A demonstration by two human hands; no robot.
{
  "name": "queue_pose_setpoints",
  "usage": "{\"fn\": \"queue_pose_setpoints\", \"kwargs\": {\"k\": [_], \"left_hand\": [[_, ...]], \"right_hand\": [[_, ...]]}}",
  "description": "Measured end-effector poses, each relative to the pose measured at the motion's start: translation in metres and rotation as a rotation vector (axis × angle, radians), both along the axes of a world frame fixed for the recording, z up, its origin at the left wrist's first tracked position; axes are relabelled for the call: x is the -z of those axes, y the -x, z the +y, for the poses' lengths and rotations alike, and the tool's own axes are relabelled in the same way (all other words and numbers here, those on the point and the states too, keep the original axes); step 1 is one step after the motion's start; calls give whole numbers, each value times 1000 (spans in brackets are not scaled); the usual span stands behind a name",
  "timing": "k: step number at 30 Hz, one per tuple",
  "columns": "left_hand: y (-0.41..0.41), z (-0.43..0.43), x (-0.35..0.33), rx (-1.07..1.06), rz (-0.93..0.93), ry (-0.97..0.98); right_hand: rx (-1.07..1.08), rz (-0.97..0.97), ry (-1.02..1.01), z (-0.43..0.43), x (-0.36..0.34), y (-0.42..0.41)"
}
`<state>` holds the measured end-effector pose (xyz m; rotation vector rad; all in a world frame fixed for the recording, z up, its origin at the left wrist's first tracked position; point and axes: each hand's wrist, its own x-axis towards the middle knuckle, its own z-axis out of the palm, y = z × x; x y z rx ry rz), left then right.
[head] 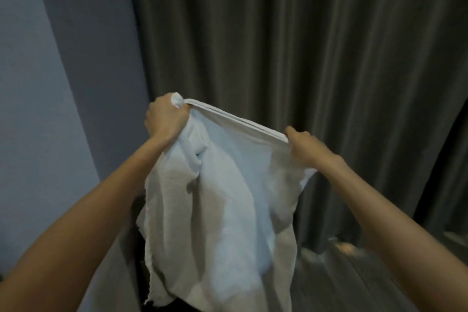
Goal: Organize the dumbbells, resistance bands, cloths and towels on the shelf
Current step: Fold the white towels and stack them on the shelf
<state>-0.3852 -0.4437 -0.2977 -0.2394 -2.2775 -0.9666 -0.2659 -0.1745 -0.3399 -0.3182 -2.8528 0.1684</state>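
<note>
White towel [222, 210] held up in front of a dark curtain [304, 45].
Left hand [166, 116] and right hand [307, 145] each have a closed grip on a top corner, the top edge taut between them; the towel hangs above the floor [342, 273].

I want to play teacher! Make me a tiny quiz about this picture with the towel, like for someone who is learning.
1. True or false: the white towel lies folded on a shelf.
2. What hangs behind the towel? A) a grey curtain B) a mirror C) a poster
3. Fill in: the towel's top edge is stretched between the left hand and the ____ hand.

Key
1. False: it hangs in the air, held up by its top edge.
2. A.
3. Right: the right hand grips the other end.
</note>
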Motion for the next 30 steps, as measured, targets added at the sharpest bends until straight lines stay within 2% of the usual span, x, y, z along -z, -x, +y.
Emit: {"fn": "queue_pose_setpoints", "kwargs": {"k": [3, 6, 8, 10, 12, 13, 15, 17, 19, 21, 24, 26, 30], "left_hand": [[7, -14, -1, 12, -53, -4], [17, -29, 7, 211, -356, -115], [15, -42, 11, 297, -654, -205], [12, -52, 18, 342, -878, -307], [15, -66, 30, 390, -908, -465], [22, -73, 38, 399, -889, -556], [29, -80, 49, 333, -796, -686], [21, -74, 53, 238, -681, -719], [5, -61, 60, 328, -601, -715], [-8, -48, 70, 477, -580, -660], [-15, -27, 82, 459, -519, -525], [-22, -14, 90, 413, -521, -542], [-39, 5, 113, 471, -604, -601]], "right_hand": [[-43, 32, 204, 11, -14, -1], [-49, 108, 451, 8, -17, -3], [-10, 100, 730, 8, -6, -2], [111, 144, 1126, 13, 9, 2], [217, 251, 1467, 17, 25, 7], [258, 321, 1558, 16, 31, 10], [323, 412, 1575, 8, 41, 19], [305, 420, 1549, -12, 44, 22], [228, 385, 1452, -34, 42, 21], [125, 316, 1288, -51, 43, 23], [38, 350, 1105, -67, 48, 23], [43, 417, 1061, -74, 55, 22], [91, 504, 1075, -92, 67, 18]]}}
